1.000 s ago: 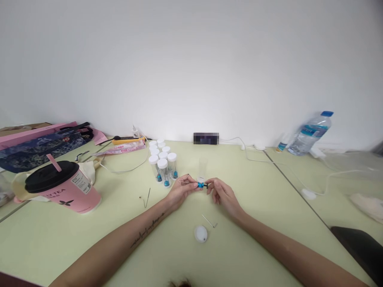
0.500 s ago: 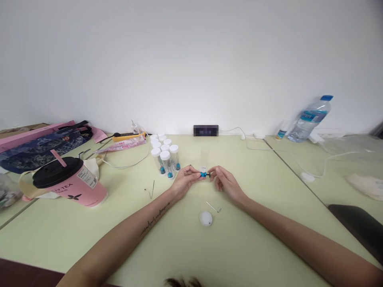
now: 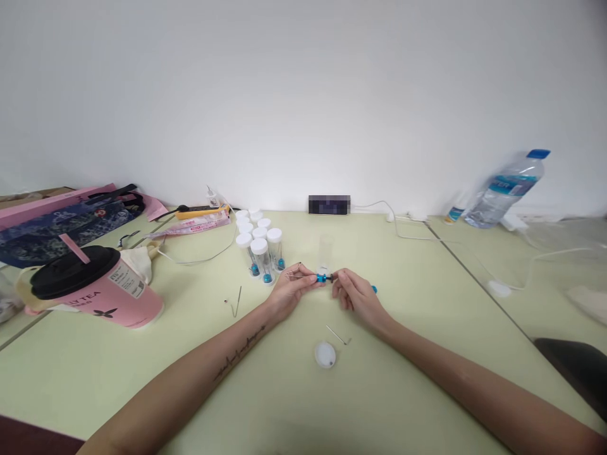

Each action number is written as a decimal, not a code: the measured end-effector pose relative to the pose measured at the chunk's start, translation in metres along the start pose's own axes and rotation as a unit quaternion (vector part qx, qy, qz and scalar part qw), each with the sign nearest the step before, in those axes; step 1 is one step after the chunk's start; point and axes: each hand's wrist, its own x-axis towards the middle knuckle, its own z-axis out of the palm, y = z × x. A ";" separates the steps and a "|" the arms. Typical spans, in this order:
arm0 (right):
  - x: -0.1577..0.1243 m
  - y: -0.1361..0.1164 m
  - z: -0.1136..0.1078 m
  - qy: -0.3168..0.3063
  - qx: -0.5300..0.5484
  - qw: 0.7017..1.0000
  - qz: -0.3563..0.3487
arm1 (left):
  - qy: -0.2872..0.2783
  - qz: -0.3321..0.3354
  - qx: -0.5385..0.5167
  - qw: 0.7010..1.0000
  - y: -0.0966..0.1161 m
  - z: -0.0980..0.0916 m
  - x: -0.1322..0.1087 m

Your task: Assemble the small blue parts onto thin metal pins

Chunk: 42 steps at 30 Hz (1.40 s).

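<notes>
My left hand (image 3: 288,292) and my right hand (image 3: 355,296) meet above the green table (image 3: 403,303). Between their fingertips is a small blue metal part (image 3: 322,277) with a dark end. Both hands pinch it, the left from the left side, the right from the right. Another blue bit (image 3: 374,289) shows just behind my right hand. An open clear vial (image 3: 324,256) stands right behind the part. Its white cap (image 3: 325,355) lies on the table nearer to me, beside a thin metal hex key (image 3: 337,335).
A cluster of capped vials (image 3: 258,249) with blue parts stands left of my hands. A second hex key (image 3: 236,302) lies further left. A pink lidded cup (image 3: 95,287) lies at the left, bags behind it. A water bottle (image 3: 506,189) and white cables are at the right.
The view has shifted a little. My hands stay pinched on the blue part; a blue bit now shows behind my right hand.
</notes>
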 end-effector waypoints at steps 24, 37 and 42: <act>-0.002 0.001 0.003 0.019 -0.024 1.000 -0.008 | 0.014 0.003 -0.005 1.000 -0.001 0.000 0.000; 0.009 0.011 0.003 0.004 0.072 0.995 0.072 | 0.035 -0.029 0.000 0.999 -0.001 0.002 0.004; 0.008 0.008 0.004 -0.001 0.046 0.997 0.064 | 0.076 -0.068 -0.039 0.994 0.000 -0.004 0.002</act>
